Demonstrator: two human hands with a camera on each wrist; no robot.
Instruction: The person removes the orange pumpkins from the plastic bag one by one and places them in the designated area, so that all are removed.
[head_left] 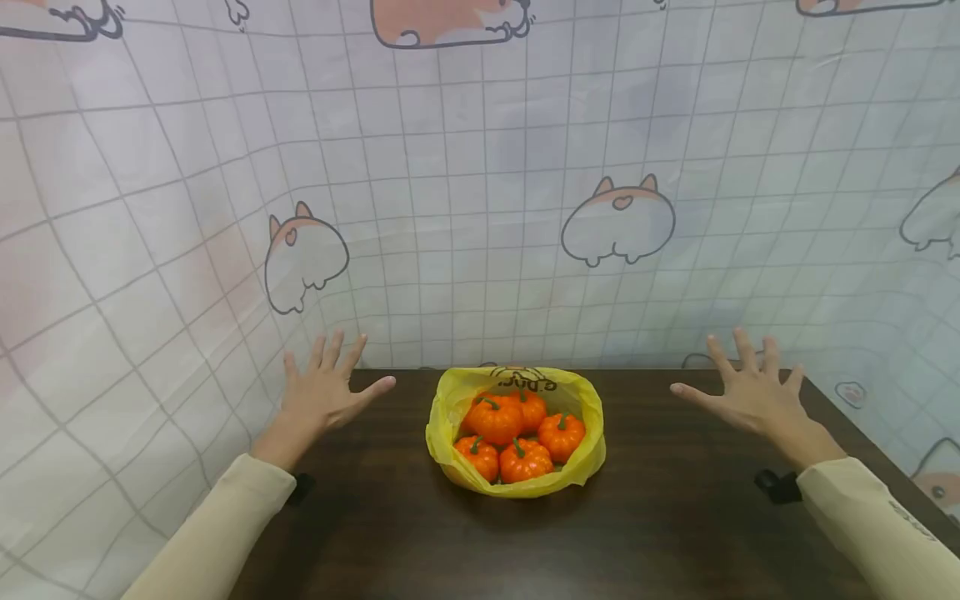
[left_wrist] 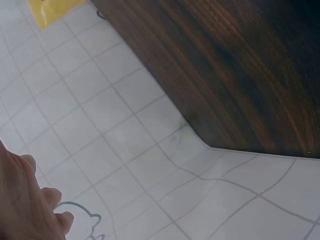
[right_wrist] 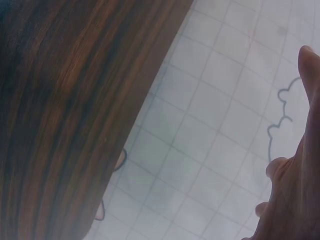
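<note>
Hovering over the dark wooden bench [head_left: 675,533] with both palms down in the head view: left hand [head_left: 322,396] released, fingers spread, near the bench's far left corner; right hand [head_left: 750,392] likewise released and splayed, near the far right corner, grasping nothing. Midway between them, well apart from either, a yellow plastic bag [head_left: 585,462] sitting open-mouthed on the bench, five small orange pumpkins [head_left: 497,419] nested inside. Judged from that: best to come in from both sides together, taking the bag's rim rather than its thin sagging wall, so as to keep the pumpkins from rolling out. Forearms in cream sleeves [head_left: 225,517] angled outward, wrists level.

From the left wrist: only knuckles of the left hand [left_wrist: 25,205] at the lower edge, above gridded cloth [left_wrist: 100,125], a corner of the yellow plastic bag [left_wrist: 50,10] far off.

From the right wrist: straight fingers of the right hand [right_wrist: 295,200] beside the bench edge, touching nothing.
</note>
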